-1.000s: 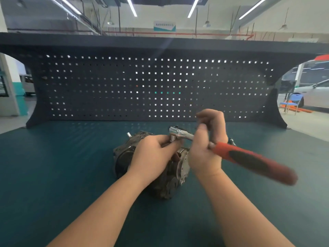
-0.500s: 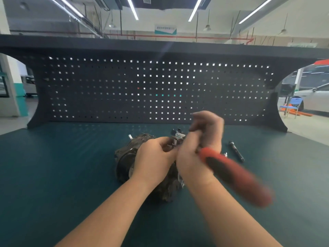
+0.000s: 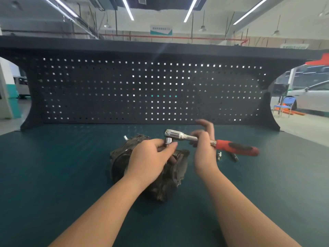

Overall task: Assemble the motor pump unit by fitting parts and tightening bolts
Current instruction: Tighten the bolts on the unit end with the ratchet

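A dark, grimy motor pump unit (image 3: 176,172) lies on the green bench mat in the middle. A ratchet wrench (image 3: 179,135) with a chrome head and a red and black handle (image 3: 236,147) stands over the pump's top, its socket (image 3: 168,140) pointing down. My left hand (image 3: 151,157) rests on the pump and pinches the socket between thumb and fingers. My right hand (image 3: 204,147) grips the wrench shaft just ahead of the handle, with some fingers lifted. The bolt under the socket is hidden.
A loose bolt (image 3: 219,155) and a dark rod-like part (image 3: 234,157) lie on the mat right of the pump. A small silver stub (image 3: 125,137) sticks up at the pump's far left. A black pegboard (image 3: 142,90) closes off the bench's back edge.
The wrench handle swung toward me and then back out to the right. My right hand slid along the shaft and loosened some fingers. My left hand stayed on the socket.
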The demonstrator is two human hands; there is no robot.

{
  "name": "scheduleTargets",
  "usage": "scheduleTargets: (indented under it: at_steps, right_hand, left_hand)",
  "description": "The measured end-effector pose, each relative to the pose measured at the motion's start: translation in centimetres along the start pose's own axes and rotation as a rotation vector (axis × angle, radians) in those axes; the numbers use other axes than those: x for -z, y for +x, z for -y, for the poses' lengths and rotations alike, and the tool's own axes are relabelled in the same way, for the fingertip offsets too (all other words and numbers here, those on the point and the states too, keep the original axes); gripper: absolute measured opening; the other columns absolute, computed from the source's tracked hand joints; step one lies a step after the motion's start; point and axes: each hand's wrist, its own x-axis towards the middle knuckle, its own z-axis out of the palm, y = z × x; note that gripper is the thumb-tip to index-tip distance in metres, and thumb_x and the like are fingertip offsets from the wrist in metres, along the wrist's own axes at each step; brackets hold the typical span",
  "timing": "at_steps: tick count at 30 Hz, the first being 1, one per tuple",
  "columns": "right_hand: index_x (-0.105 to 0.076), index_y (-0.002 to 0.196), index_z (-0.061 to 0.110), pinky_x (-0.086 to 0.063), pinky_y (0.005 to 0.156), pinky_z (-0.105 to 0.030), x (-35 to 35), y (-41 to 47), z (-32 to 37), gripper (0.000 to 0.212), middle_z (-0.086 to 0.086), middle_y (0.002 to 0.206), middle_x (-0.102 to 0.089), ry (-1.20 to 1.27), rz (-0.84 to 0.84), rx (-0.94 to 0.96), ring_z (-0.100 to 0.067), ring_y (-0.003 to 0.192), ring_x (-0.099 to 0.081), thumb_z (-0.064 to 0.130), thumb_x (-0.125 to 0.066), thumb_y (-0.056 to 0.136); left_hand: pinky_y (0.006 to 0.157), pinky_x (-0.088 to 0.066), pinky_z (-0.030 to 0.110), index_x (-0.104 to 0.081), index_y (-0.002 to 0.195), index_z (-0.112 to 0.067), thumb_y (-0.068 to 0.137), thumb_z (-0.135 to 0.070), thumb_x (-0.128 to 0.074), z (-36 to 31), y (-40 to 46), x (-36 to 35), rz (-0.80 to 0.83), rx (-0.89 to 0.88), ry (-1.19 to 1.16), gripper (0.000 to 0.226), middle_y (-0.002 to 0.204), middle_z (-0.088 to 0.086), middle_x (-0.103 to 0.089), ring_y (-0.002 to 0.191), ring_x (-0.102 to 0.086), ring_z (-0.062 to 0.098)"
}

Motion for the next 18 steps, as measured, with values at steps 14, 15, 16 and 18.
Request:
scheduleTargets:
  at_steps: [14,15,16,18]
  right_hand:
    - [-0.051,0.088,0.030,-0.043,0.069,-0.036,-0.9,-1.7,0.8,0.022,0.014,0.074,-0.046,-0.181,-0.110,0.679,-0.017,0.072,-0.048,0.020,-0.036,0.075]
    - [-0.051,0.085,0.027,-0.041,0.068,-0.030,-0.2,-1.1,0.4,0.018,0.015,0.072,-0.046,-0.120,-0.098,0.593,-0.014,0.069,-0.047,0.020,-0.036,0.077]
    - [-0.052,0.083,0.023,-0.039,0.065,-0.024,0.3,-0.7,0.1,0.016,0.014,0.069,-0.045,-0.081,-0.081,0.464,-0.010,0.067,-0.045,0.022,-0.037,0.079]
    - [-0.053,0.087,0.021,-0.036,0.062,-0.017,0.5,-0.2,-0.3,0.019,0.012,0.071,-0.044,-0.059,-0.045,0.146,-0.006,0.067,-0.043,0.030,-0.039,0.078]
  left_hand:
    - [0.059,-0.047,0.035,-0.072,0.077,-0.040,0.078,-0.058,-0.058,-0.4,0.3,0.2,0.047,-0.044,-0.023,0.023,0.060,-0.010,-0.067,0.059,-0.060,0.010]
    - [0.059,-0.046,0.033,-0.073,0.081,-0.043,0.083,-0.054,-0.060,-0.3,0.3,0.2,0.054,-0.055,-0.021,0.017,0.061,-0.011,-0.068,0.058,-0.060,0.006]
    - [0.060,-0.046,0.033,-0.072,0.082,-0.045,0.087,-0.050,-0.061,-0.3,0.3,0.2,0.058,-0.054,-0.026,0.013,0.062,-0.012,-0.069,0.057,-0.060,0.005]
    - [0.058,-0.040,0.029,-0.071,0.073,-0.044,0.090,-0.043,-0.061,-0.3,0.2,0.3,0.054,-0.045,-0.032,0.020,0.061,-0.011,-0.070,0.050,-0.057,0.000]
